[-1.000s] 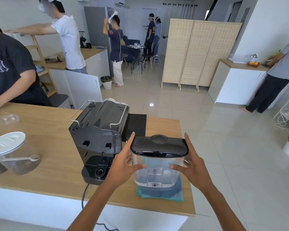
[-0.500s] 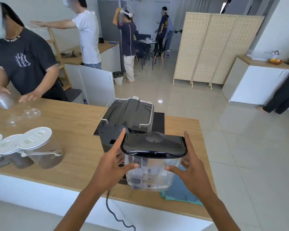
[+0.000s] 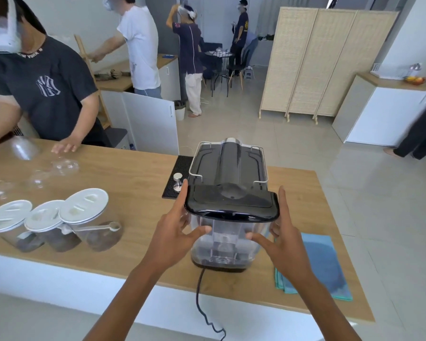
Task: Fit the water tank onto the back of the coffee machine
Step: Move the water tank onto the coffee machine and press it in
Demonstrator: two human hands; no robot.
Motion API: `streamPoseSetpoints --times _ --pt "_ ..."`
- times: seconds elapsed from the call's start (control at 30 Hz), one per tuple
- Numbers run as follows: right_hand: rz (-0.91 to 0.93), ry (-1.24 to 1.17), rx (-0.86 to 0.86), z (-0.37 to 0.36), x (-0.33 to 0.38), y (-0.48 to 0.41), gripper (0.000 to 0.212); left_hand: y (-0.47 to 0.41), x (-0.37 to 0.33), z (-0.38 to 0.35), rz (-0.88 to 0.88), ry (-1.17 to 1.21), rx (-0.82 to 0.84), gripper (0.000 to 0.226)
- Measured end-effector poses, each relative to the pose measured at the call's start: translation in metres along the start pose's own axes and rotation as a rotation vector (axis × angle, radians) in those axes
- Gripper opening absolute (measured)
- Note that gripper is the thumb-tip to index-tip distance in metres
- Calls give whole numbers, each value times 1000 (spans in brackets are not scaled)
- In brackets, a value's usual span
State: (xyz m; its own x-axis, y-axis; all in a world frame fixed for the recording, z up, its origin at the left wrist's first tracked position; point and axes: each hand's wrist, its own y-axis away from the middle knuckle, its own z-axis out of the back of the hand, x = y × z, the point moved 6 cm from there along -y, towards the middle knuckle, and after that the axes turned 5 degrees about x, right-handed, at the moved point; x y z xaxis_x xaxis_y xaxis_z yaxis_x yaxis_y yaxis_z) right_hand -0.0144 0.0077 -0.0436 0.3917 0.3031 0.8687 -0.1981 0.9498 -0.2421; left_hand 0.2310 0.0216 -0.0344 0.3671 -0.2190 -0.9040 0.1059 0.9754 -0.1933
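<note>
The clear water tank (image 3: 225,238) with its black lid (image 3: 231,204) stands upright against the near, back side of the black coffee machine (image 3: 228,162) on the wooden counter. My left hand (image 3: 175,230) grips the tank's left side, thumb across its front. My right hand (image 3: 284,239) holds the right side the same way. The tank hides the machine's back panel; its bottom sits low over the machine's base, and I cannot tell whether it is seated.
A blue cloth (image 3: 322,262) lies right of the tank. Three lidded jars (image 3: 57,222) stand at the left, a tamper (image 3: 177,182) on a black mat beside the machine. A power cord (image 3: 202,303) hangs over the counter's edge. A person (image 3: 42,89) leans on the far side.
Both hands carried the tank off the blue cloth, to the left and forward, up to the machine's back. The view shifted so the machine is now centred.
</note>
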Motion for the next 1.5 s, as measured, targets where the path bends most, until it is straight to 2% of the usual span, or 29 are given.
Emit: streamPoseSetpoints --times 0.17,0.53,0.9,1.2,1.4,1.5 --pt "-37 22 -30 -10 4 -7 116 -11 13 4 -7 -48 -9 112" --pt "-60 277 -123 -15 2 -9 110 -22 35 5 -65 -15 -38 112" --pt "-124 316 -136 -26 -9 0 106 -22 54 0 -63 -45 -26 111" --pt "-104 278 -141 -28 -15 2 107 -22 61 -1 -38 -47 -16 109" --pt "-122 155 -108 -30 -26 3 111 -14 62 6 -41 -70 57 109" --pt "-187 175 -80 -28 -51 15 112 -3 83 9 0 -119 82 109"
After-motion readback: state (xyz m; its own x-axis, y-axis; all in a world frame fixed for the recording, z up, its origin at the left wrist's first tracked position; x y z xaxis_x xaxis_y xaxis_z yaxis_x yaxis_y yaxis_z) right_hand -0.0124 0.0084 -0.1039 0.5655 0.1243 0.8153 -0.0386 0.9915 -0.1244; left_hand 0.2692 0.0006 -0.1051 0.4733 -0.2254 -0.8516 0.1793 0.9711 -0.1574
